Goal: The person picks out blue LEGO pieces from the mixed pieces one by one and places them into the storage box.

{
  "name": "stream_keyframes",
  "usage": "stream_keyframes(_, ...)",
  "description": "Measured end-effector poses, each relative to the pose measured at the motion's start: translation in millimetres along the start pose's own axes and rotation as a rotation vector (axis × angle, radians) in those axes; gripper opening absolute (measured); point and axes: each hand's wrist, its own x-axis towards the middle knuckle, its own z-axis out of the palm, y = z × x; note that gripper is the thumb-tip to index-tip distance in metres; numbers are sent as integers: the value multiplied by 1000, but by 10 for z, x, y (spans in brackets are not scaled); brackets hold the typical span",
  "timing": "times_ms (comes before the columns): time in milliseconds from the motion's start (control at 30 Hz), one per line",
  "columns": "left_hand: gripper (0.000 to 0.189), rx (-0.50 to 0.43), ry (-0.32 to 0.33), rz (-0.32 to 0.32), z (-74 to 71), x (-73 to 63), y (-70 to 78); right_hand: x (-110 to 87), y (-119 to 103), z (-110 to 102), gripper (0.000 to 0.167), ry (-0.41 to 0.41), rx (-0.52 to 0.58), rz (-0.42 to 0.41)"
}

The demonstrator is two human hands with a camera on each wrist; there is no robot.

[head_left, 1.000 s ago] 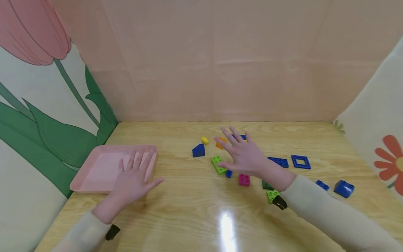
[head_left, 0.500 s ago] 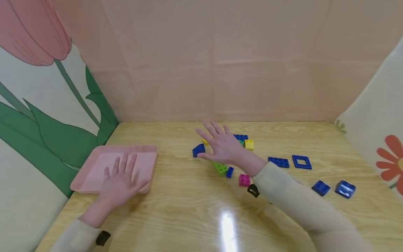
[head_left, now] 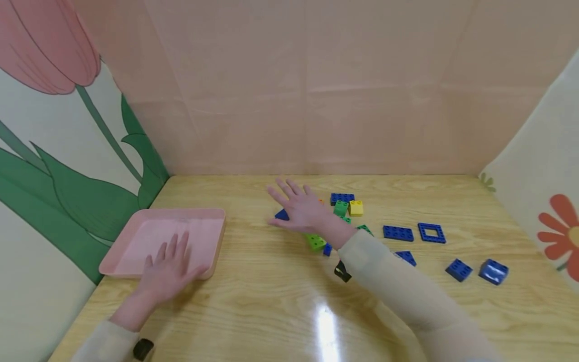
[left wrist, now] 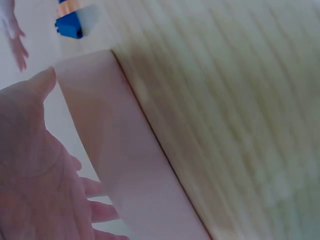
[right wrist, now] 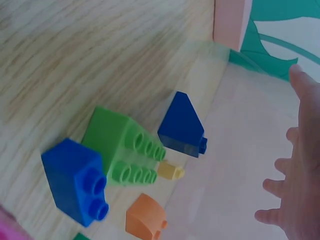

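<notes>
In the head view my left hand (head_left: 165, 271) hovers with spread fingers over the near right part of a pink tray (head_left: 220, 236), holding nothing. My right hand (head_left: 305, 208) is above the left end of the scattered building blocks, fingers spread and free of any block. Nearest to it are a blue sloped block (head_left: 282, 215), partly hidden by the hand, and a lime green block (head_left: 315, 242). From the right wrist view, the blue sloped block (right wrist: 182, 125), a yellow block (right wrist: 171, 170), an orange block (right wrist: 145, 217) and a small blue block (right wrist: 75, 182) lie apart from the hand.
Right of the hand sit a green block (head_left: 341, 207), a yellow block (head_left: 356, 208) and blue plates (head_left: 398, 233). Farther right are a blue square frame (head_left: 431, 233) and two blue blocks, one glossy (head_left: 494, 271). A pink cloth wall (head_left: 307, 100) closes the back.
My right hand has moved left across the blocks, uncovering the green and yellow ones. The left hand has drawn back slightly, down and to the left. The blocks and tray stay put.
</notes>
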Motion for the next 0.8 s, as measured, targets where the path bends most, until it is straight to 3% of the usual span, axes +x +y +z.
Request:
stream_keyframes(367, 89, -47, -37, 38, 107, -62, 37, 116, -185, 93, 81, -49, -9, -27)
stream_keyframes(800, 60, -83, 111, 174, 190, -55, 164, 257, -485, 266, 78, -50, 95, -74)
